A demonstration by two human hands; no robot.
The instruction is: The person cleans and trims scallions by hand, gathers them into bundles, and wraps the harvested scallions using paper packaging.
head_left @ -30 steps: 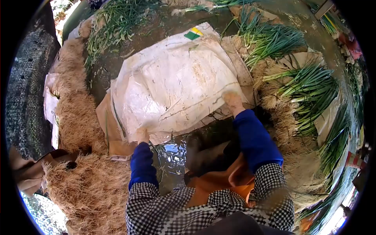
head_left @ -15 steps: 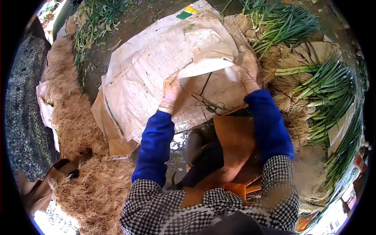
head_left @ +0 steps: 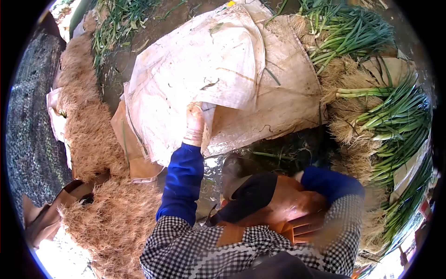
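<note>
Folded layers of a dirty white plastic sheet [head_left: 195,60] spread over the ground in front of me. My left hand [head_left: 195,122] is closed on the sheet's near edge, with a flap of it lifted just to the right of the fingers. Down by my lap is my right hand [head_left: 299,176], beside the brown apron [head_left: 297,200]. Only a sliver of it shows past the blue sleeve, and its fingers are hidden. Bits of leaf and dirt lie on the sheet.
Bundles of green onions [head_left: 395,114] with pale roots are stacked along the right. On the left runs a long heap of tan roots [head_left: 88,121], beside a dark mesh covering [head_left: 35,125]. Loose green leaves [head_left: 114,28] lie at the back left on wet ground.
My right hand has let go of the sheet and drawn back to my lap. The flap has fallen leftward, uncovering more of the lower layer. My left hand keeps its hold.
</note>
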